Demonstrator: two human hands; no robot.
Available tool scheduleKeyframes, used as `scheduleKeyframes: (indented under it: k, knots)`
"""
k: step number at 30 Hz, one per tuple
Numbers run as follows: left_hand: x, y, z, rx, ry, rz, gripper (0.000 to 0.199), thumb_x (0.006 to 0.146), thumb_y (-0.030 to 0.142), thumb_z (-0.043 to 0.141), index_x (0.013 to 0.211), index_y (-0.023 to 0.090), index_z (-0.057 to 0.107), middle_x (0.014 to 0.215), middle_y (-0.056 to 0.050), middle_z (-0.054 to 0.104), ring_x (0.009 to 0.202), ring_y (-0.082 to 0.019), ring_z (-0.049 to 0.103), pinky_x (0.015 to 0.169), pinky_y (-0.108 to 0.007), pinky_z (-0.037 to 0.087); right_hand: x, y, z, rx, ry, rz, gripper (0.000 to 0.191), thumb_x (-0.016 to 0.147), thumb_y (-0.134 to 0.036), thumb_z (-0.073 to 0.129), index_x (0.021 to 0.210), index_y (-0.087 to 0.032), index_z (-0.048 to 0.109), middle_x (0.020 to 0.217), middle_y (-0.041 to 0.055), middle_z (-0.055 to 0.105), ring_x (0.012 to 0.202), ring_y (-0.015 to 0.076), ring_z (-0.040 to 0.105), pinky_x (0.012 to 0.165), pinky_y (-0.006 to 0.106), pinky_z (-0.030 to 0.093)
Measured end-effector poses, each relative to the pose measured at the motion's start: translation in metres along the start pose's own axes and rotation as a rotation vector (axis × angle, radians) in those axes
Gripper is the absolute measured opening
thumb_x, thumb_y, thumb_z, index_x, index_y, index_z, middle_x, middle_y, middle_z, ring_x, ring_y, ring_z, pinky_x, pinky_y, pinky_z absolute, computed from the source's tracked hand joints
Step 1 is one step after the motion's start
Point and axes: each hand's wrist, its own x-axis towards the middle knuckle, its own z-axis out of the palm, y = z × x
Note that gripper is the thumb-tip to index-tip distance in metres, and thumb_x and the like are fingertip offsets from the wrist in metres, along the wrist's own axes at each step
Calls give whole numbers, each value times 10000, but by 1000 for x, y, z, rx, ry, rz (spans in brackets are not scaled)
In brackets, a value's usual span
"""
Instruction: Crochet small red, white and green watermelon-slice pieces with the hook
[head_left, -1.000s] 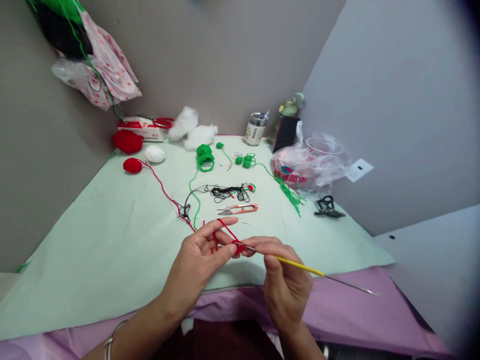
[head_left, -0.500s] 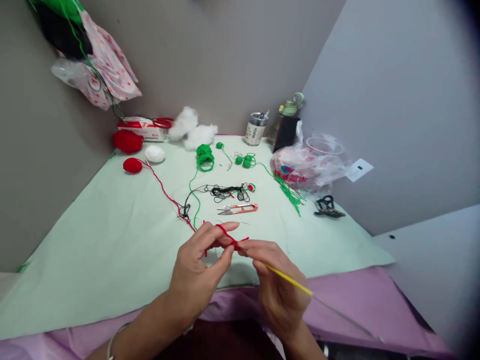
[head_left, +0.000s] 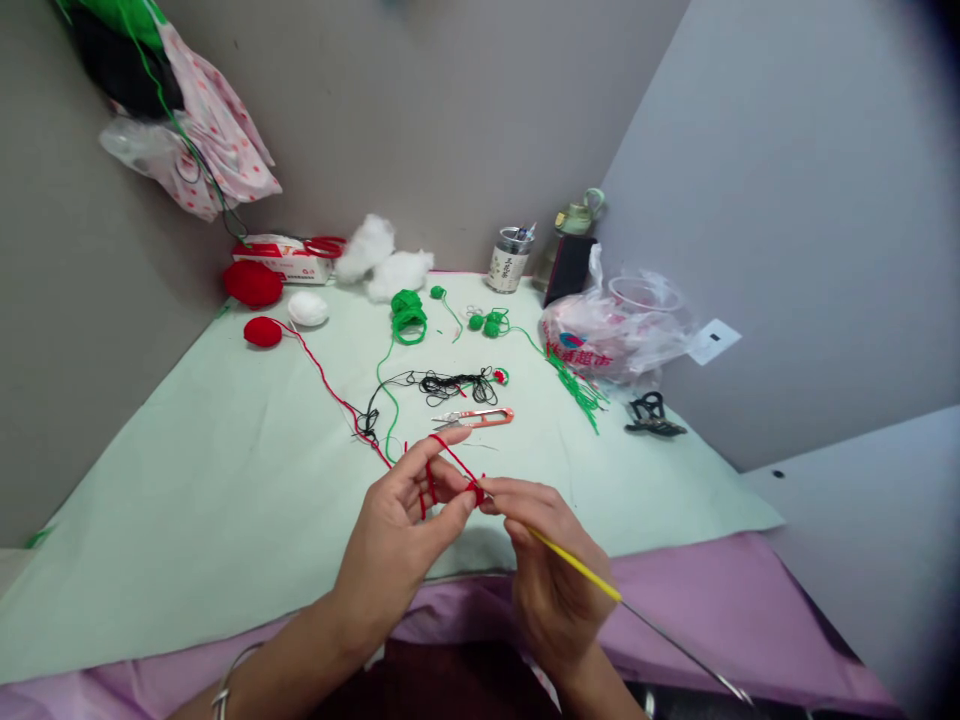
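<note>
The right hand (head_left: pixel 559 570), nearest to the body, grips the yellow handle of a crochet hook (head_left: pixel 576 566) between thumb and fingers; its fingertips meet a small red piece (head_left: pixel 475 492). The left hand (head_left: pixel 405 520) pinches this piece with thumb and fingertips, while its index finger is raised and carries red yarn (head_left: pixel 454 455). Half a second ago this finger was bent lower and the left fingers were more bunched; now the yarn runs straight from finger to piece. Compared with one second ago, the hook's free end hangs lower. Just beyond the index fingertip lie orange snips (head_left: pixel 495 416), and behind them a black thread tangle (head_left: pixel 457 386). Farther, to the right of the fingers, sits a thin plastic bag (head_left: pixel 559 330); a clear round tub (head_left: pixel 646 293) shows through it, but its other contents I cannot tell. Far beyond the fingers, slightly right, stands a labelled can (head_left: pixel 505 270) with pens (head_left: pixel 525 233) inside. Far to the left of the fingers, white tissue (head_left: pixel 277 241) shows at the top of a red-and-white box (head_left: pixel 304 268), behind a larger red ball (head_left: pixel 253 284).
</note>
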Motion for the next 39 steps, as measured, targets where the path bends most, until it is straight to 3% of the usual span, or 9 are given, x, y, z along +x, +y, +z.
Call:
scheduleKeyframes:
  k: [6, 9, 13, 16, 19, 22, 28, 34, 39]
  knots:
    - [2, -3, 0, -115, -17, -38, 418, 864, 266, 843, 1271, 272, 745, 828, 41, 691, 803, -121, 642, 806, -239, 527, 2, 1, 2, -9, -6, 8, 325, 1024, -45, 554, 1206, -246, 733, 1082, 52, 804, 977, 167, 763, 836, 300, 643]
    - [2, -3, 2, -144, -7, -42, 436, 850, 270, 865, 1271, 256, 752, 820, 35, 693, 798, -119, 625, 802, -234, 513, -1, 4, 0, -156, 4, -72, 344, 1008, -55, 591, 1240, -258, 743, 1067, 64, 784, 956, 185, 762, 797, 307, 650]
    - [2, 1, 4, -307, -77, -239, 556, 797, 282, 907, 1317, 200, 730, 738, 47, 640, 637, -84, 522, 643, -210, 462, -7, 9, -4, -391, -48, -244, 436, 961, -73, 678, 1347, -270, 730, 1080, 76, 761, 971, 215, 759, 780, 310, 645]
    - [5, 7, 1, -401, -107, -328, 570, 781, 274, 917, 1312, 173, 738, 667, 72, 566, 550, -53, 423, 567, -195, 401, -5, 8, -6, -218, -2, -87, 378, 1006, -84, 603, 1289, -293, 741, 1030, 50, 767, 913, 195, 744, 753, 315, 625]
    - [7, 10, -1, -365, -63, -260, 506, 786, 254, 909, 1269, 197, 771, 705, 64, 583, 560, -48, 446, 585, -196, 411, 2, 4, -5, 59, 92, 154, 263, 1038, -127, 571, 1131, -275, 767, 882, 20, 752, 808, 177, 710, 729, 319, 591]
    - [6, 6, 0, -264, -78, -192, 439, 805, 263, 895, 1232, 239, 794, 773, 44, 637, 629, -69, 539, 667, -213, 462, 5, 4, -1, 270, 132, 305, 205, 1052, -188, 586, 1035, -271, 773, 841, 5, 742, 755, 157, 690, 712, 300, 575]
    - [2, 0, 1, -178, -117, -123, 382, 856, 275, 865, 1230, 295, 793, 871, 20, 682, 836, -120, 620, 853, -248, 501, 5, 9, 4, 261, 126, 334, 180, 1035, -212, 629, 1014, -278, 795, 930, 19, 784, 861, 170, 720, 743, 292, 590]
    - [4, 5, 2, -271, -146, -183, 551, 816, 242, 898, 1342, 270, 737, 812, 38, 668, 736, -108, 605, 765, -250, 495, 5, 7, 0, 280, 93, 295, 146, 1027, -227, 645, 1001, -264, 784, 869, 20, 724, 824, 176, 699, 716, 308, 583]
    - [5, 7, -1, -361, -182, -296, 671, 791, 206, 906, 1422, 233, 680, 825, 19, 705, 772, -116, 629, 783, -244, 482, 6, 10, 1, 481, 119, 390, 161, 1041, -276, 628, 1007, -256, 785, 898, 20, 726, 713, 153, 711, 665, 310, 611]
